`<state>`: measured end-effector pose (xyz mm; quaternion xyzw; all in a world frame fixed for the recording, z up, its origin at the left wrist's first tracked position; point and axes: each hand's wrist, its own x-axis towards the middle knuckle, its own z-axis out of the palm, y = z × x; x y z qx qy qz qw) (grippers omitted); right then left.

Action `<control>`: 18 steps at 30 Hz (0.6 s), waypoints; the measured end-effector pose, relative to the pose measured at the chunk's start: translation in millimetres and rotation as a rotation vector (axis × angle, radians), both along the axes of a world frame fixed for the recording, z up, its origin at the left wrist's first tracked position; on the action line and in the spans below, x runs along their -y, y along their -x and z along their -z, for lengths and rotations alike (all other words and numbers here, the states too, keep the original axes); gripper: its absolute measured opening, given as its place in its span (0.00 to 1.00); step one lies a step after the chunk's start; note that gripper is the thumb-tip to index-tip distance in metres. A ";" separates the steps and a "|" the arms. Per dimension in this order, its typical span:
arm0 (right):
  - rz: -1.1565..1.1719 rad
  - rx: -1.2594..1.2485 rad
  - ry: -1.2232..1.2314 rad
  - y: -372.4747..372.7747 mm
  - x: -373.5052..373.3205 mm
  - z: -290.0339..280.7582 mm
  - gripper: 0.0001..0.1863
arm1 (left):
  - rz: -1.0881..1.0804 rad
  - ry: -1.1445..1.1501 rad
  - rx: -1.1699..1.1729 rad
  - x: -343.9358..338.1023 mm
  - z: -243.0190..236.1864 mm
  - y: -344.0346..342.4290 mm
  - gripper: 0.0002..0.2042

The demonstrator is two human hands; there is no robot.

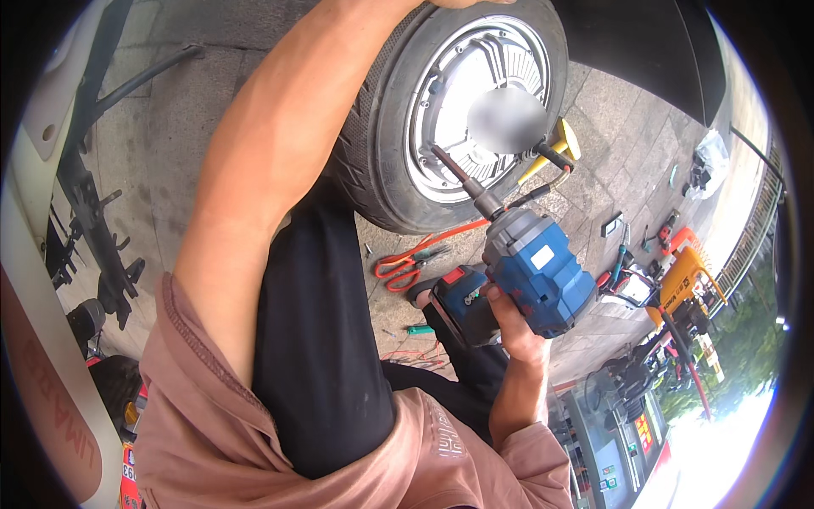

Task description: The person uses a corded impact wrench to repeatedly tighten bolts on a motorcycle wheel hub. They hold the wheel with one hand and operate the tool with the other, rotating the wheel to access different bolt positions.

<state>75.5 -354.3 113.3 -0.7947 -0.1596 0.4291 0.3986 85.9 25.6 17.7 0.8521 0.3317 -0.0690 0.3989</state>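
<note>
A wheel with a black tyre [373, 161] stands upright before me, its silver hub motor cover [449, 89] facing right; a blurred patch hides part of the cover. My right hand [515, 331] is closed round the handle of a blue and grey cordless impact wrench [543, 271]. The wrench's long bit [455, 168] reaches up and left to the edge of the hub cover, its tip at or very near a bolt place there. My left arm stretches over the wheel, and my left hand [471, 2] is at its top, the fingers cut off by the picture's upper edge.
Orange-handled scissors [398, 270] lie on the paving below the wheel. A yellow stand-like piece [560, 151] and a black cable [555, 180] are at its right. Farther right lie tools and a yellow-orange case [682, 284]. A vehicle frame [93, 220] stands at left.
</note>
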 end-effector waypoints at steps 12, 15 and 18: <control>-0.074 0.035 0.045 -16.4 -30.4 3.0 0.18 | -0.044 -0.028 0.122 6.0 -3.9 10.8 0.31; -0.101 0.038 0.012 -17.9 -30.3 5.5 0.17 | -0.026 0.015 0.031 3.8 -5.3 8.1 0.31; -0.125 0.039 -0.016 -20.2 -28.5 7.4 0.17 | -0.024 0.019 0.027 3.2 -6.7 7.3 0.31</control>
